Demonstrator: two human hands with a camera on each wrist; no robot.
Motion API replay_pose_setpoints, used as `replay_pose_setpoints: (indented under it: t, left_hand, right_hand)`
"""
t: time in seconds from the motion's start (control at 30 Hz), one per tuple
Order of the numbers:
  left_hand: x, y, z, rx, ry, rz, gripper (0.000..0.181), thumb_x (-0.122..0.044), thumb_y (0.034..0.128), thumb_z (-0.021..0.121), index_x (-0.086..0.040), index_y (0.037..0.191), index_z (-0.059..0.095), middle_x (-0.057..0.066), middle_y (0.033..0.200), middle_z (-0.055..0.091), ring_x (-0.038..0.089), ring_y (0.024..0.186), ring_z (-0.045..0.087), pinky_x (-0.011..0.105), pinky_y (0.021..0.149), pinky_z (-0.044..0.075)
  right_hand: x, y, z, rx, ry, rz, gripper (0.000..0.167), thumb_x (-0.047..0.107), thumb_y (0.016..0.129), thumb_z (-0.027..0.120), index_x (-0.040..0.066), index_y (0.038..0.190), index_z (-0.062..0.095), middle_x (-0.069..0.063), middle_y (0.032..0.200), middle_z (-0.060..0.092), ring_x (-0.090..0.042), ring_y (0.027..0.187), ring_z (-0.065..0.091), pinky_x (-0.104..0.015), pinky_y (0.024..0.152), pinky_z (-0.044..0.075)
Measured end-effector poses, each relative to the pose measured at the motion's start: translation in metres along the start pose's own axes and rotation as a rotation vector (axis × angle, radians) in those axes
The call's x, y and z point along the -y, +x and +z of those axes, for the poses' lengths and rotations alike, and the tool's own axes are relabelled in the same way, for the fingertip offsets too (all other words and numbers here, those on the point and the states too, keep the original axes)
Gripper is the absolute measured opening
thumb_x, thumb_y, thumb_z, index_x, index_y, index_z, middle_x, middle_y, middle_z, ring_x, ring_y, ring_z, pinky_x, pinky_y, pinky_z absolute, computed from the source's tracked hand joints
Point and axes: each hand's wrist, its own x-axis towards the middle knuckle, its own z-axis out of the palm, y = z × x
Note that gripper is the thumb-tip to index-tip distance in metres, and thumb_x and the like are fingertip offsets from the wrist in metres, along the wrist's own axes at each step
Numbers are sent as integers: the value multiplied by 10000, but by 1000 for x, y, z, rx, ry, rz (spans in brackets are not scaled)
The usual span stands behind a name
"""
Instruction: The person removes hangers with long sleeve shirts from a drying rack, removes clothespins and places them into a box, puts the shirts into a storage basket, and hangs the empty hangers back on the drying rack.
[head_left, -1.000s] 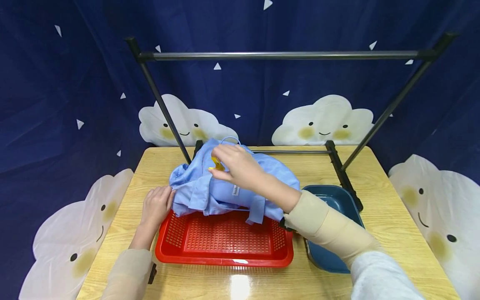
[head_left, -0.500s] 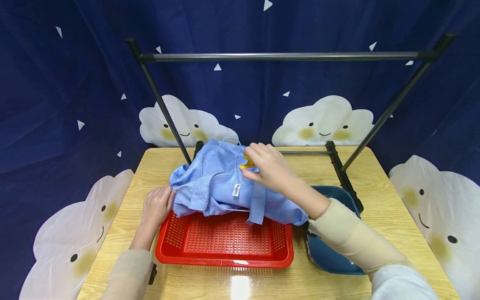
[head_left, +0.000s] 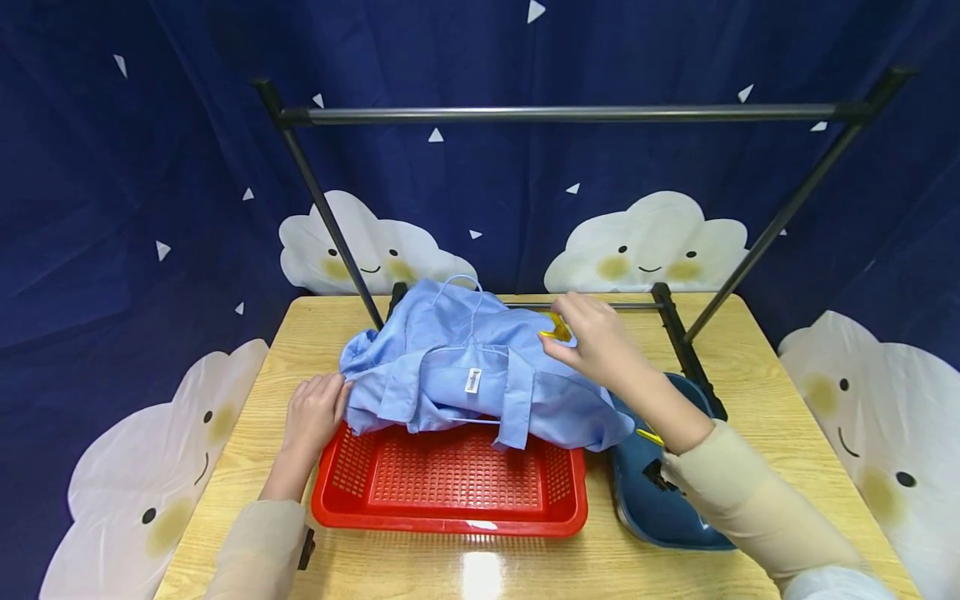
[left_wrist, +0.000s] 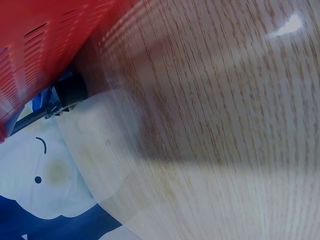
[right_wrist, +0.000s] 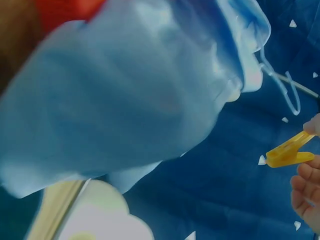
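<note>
A light blue shirt [head_left: 442,329] lies bunched over the back of the red basket [head_left: 450,527], its label facing up. The blue hook of a hanger [head_left: 459,277] sticks out at its collar. My left hand [head_left: 312,412] grips the shirt's left edge; in the left wrist view the hand is out of sight. Over the shirt's right part, my right hand [head_left: 592,337] pinches a yellow clothespin [right_wrist: 289,151] between thumb and fingers. The clothespin is apart from the cloth in the right wrist view.
To the right stands a dark teal basin [head_left: 652,508] with another yellow clothespin [head_left: 650,437] in view. A metal rack's bar [head_left: 562,113] spans above the back of the wooden table [head_left: 795,500]. A dark curtain [head_left: 480,50] hangs behind.
My right hand has moved right across the shirt with the clothespin, uncovering the hanger hook and label. The shirt's right part now spreads to the basin. My left hand stays in place.
</note>
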Motion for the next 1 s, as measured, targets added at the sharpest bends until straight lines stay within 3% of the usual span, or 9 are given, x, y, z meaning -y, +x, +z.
replay_pose_setpoints:
  t: [0.63,1.0]
  left_hand:
    - [-1,0,-1,9,-7,-6,475,-381,999,260,-28,745,452,122,659,538,309,592,495,379,530,349]
    - [-1,0,0,11,-2,-8,474,-382,999,259,-31,738,443,117,650,527,310,588,491,377,527,341]
  right_hand:
    - [-52,-86,3,132,-113,349,288,224,742,719,55,833,505,-47,701,465,-161,573,402,-265,477,319]
    - [-66,-130,14,225,-115,475,300,210,739,731,55,797,481,-30,666,411,-151,516,369,-270,451,294]
